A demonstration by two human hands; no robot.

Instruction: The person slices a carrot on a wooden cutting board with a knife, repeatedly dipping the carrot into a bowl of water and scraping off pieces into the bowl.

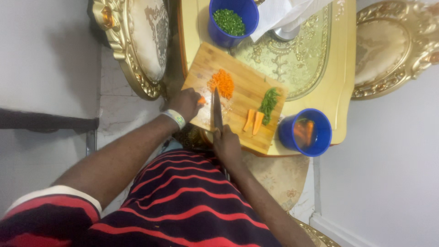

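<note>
While the right hand (pixel 227 145) wraps its fingers around the knife (pixel 217 112), the blade rests on the cutting board (pixel 242 98). The left hand (pixel 185 103) pinches a carrot piece (pixel 201 99) with its fingers, just beside the blade.

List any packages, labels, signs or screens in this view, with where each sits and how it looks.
No packages, signs or screens show.
Wristband: the nearest thing to a label, a pale strip around the left hand wrist, beside the wooden cutting board; any marking is too small to tell.
</note>
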